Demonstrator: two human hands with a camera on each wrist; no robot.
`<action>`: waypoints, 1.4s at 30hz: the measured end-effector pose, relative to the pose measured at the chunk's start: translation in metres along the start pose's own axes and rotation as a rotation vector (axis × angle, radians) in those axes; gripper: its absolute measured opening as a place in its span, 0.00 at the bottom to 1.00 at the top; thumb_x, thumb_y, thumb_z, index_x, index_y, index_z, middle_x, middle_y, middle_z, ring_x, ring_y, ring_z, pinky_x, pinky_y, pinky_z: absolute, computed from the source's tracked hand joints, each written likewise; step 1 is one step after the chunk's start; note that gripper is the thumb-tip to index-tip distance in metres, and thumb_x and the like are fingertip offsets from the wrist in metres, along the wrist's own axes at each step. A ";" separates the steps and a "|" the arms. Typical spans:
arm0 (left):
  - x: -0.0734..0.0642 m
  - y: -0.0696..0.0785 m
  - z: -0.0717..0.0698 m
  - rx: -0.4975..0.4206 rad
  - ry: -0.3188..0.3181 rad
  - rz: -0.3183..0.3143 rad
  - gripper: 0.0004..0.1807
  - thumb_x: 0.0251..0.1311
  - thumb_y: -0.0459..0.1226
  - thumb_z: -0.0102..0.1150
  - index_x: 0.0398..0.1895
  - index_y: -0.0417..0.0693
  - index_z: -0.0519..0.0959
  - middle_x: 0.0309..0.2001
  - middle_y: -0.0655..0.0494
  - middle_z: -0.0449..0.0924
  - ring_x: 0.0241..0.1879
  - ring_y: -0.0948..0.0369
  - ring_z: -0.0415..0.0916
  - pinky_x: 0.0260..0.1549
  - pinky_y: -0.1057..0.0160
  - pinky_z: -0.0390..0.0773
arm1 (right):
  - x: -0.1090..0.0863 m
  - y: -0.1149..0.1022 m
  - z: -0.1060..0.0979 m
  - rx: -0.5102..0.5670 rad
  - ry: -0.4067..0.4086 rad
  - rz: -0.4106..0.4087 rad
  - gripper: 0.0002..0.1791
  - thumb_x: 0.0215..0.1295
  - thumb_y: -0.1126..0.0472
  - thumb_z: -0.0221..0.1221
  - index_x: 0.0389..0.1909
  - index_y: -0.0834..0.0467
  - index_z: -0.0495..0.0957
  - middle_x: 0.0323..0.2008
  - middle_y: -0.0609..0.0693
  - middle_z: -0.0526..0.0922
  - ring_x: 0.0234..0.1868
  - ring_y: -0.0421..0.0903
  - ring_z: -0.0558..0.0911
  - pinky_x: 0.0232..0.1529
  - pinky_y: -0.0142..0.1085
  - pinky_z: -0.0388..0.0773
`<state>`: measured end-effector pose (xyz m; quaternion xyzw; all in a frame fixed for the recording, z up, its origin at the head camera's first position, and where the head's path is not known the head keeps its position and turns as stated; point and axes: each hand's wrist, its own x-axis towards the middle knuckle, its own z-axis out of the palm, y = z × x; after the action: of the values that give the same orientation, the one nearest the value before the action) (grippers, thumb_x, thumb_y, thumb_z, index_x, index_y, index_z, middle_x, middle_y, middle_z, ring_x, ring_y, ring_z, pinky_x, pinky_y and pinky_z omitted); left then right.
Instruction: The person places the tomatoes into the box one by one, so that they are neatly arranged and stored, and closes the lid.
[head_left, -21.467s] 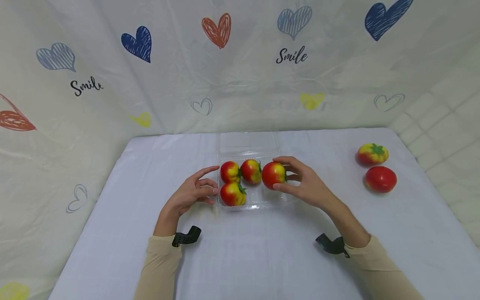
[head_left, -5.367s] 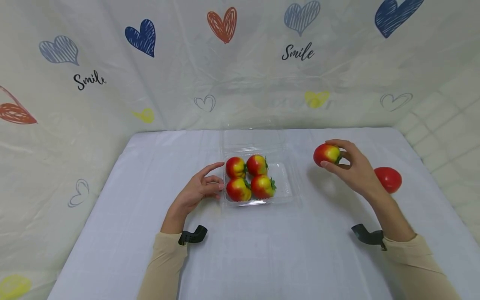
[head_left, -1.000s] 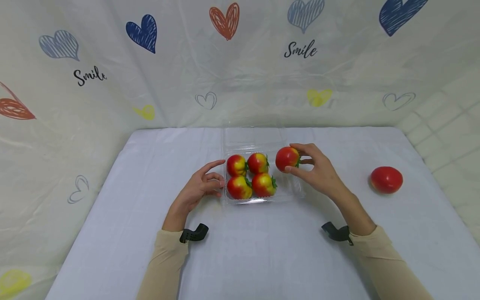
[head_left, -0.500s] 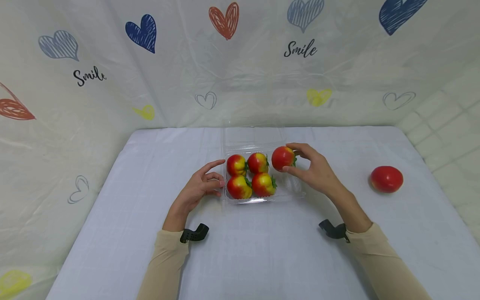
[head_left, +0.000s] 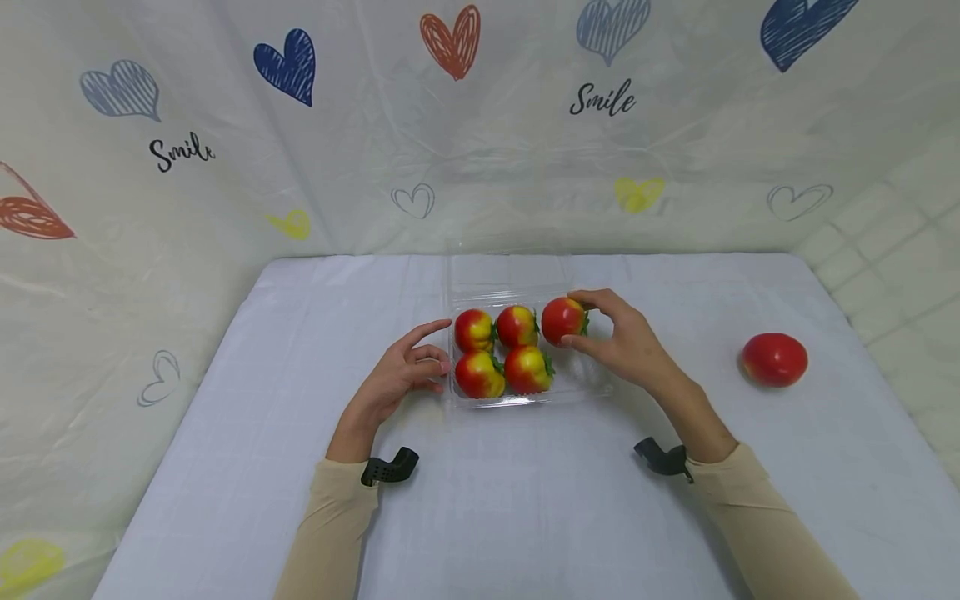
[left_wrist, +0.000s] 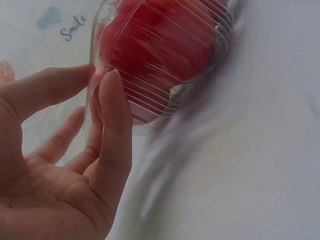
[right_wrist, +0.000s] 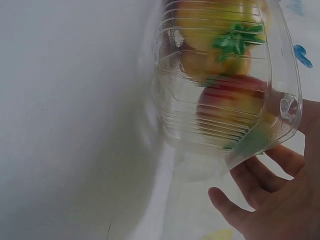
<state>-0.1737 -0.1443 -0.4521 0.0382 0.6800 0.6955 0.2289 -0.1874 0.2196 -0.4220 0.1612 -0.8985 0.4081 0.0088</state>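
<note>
My right hand [head_left: 630, 343] grips a red tomato [head_left: 562, 322] with a green stem top, thumb in front and index finger behind. It is low in the back right part of a clear plastic container [head_left: 517, 402], beside several red-and-yellow tomatoes [head_left: 528, 371]. In the right wrist view the held tomato [right_wrist: 232, 107] shows through the ribbed wall, with some fingers outside it. On the container's left side my left hand [head_left: 393, 377] pinches the rim between thumb and fingers. The left wrist view shows this hand [left_wrist: 75, 145] at the clear edge.
One plain red tomato [head_left: 775, 360] lies apart on the white tablecloth [head_left: 510, 500], to the right. The container's clear lid [head_left: 510, 271] is folded back toward the heart-printed curtain [head_left: 510, 167].
Across the earlier frames, the right hand brought this tomato from the table's right side to the container. In the last second it moved slightly left and down. The left hand stayed in place.
</note>
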 end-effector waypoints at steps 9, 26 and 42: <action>0.001 0.000 0.000 0.001 0.002 -0.003 0.35 0.69 0.33 0.63 0.77 0.62 0.67 0.38 0.56 0.82 0.38 0.60 0.80 0.36 0.63 0.88 | 0.004 -0.001 0.002 -0.052 -0.009 -0.012 0.34 0.62 0.57 0.74 0.68 0.57 0.74 0.64 0.57 0.75 0.68 0.60 0.74 0.70 0.64 0.73; -0.001 -0.001 0.000 0.007 -0.008 0.000 0.34 0.70 0.34 0.63 0.76 0.64 0.67 0.39 0.55 0.82 0.39 0.59 0.80 0.37 0.63 0.88 | 0.004 0.002 0.009 -0.140 -0.051 -0.065 0.35 0.62 0.60 0.73 0.69 0.58 0.73 0.65 0.58 0.73 0.67 0.60 0.75 0.70 0.60 0.75; -0.001 0.000 0.000 -0.001 -0.012 -0.002 0.35 0.69 0.34 0.64 0.77 0.64 0.67 0.39 0.56 0.82 0.37 0.61 0.80 0.36 0.64 0.88 | 0.005 0.002 0.010 -0.163 -0.068 -0.027 0.33 0.64 0.58 0.72 0.69 0.55 0.73 0.67 0.56 0.74 0.71 0.59 0.72 0.72 0.60 0.72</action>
<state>-0.1728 -0.1448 -0.4523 0.0416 0.6782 0.6954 0.2338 -0.1912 0.2119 -0.4295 0.1859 -0.9262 0.3280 -0.0033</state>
